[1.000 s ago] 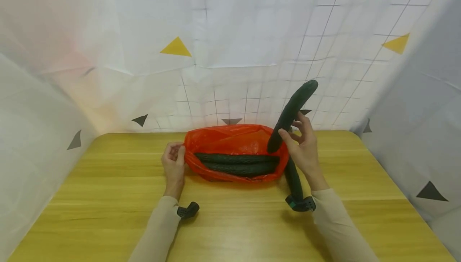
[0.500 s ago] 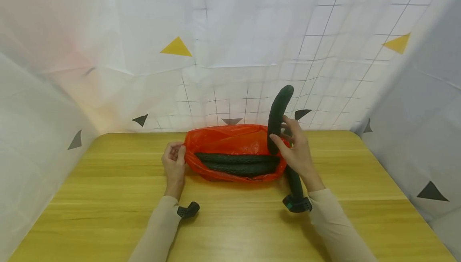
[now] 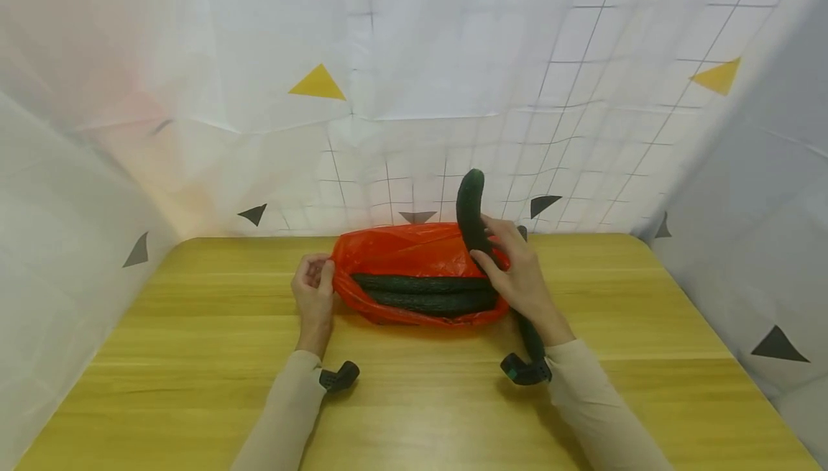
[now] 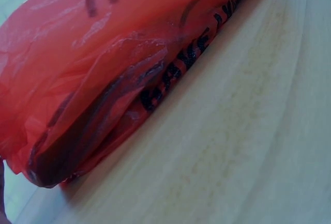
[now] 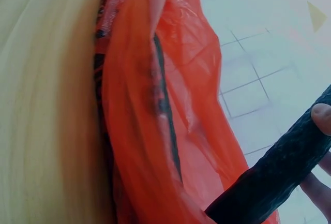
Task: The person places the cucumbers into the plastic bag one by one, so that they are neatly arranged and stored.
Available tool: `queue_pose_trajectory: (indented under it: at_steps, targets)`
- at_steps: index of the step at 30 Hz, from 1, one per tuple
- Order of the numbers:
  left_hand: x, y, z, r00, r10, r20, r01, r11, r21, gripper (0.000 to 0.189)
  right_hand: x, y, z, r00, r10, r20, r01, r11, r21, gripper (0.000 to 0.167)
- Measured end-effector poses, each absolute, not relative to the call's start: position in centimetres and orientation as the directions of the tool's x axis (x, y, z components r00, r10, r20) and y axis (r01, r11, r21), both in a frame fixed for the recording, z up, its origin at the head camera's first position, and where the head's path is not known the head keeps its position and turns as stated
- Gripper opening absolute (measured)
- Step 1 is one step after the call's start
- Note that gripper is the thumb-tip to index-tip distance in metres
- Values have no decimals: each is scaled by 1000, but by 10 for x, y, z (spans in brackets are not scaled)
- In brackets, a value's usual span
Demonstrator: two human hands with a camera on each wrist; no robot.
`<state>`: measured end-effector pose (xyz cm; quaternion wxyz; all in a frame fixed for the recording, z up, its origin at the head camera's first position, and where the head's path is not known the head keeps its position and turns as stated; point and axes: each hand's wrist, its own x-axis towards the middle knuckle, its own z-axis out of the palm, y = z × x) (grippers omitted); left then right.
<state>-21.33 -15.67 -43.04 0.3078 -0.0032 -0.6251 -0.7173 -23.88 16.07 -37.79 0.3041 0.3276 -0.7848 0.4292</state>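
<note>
At a wood-grain table (image 3: 194, 356), my right hand (image 3: 520, 273) grasps a dark green cucumber (image 3: 470, 205) between thumb and fingers, its top leaning slightly to the left and its lower end dipping into the right end of an open red plastic bag (image 3: 401, 249). My left hand (image 3: 314, 287) pinches the bag's rim at the opposite end. Two more cucumbers (image 3: 427, 303) lie lengthwise inside, side by side, and a loose cucumber (image 3: 531, 338) rests on the tabletop just right of the bag, partly hidden behind my right hand and wrist. Black printed lettering (image 4: 186, 56), including the word "HAVE," runs along the bag's lower side. I wear a small black camera on each wrist; behind the table hangs a white sheet (image 3: 420, 47) marked with grid lines and yellow and dark triangles.
</note>
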Motion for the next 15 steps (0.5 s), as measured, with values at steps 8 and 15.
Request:
queue_pose_trajectory:
  at_steps: [8,15]
  targets:
    - [-222,-160,-442,-807,-445,389,449,-35,893,20,-237,152,-381,-585,-311,749,-780,468,-415,64]
    - [-229,-162,-453,-792,-465,395,458,-26,889,20,-238,141,-385,-570,-368,735,-781,521,-344,64]
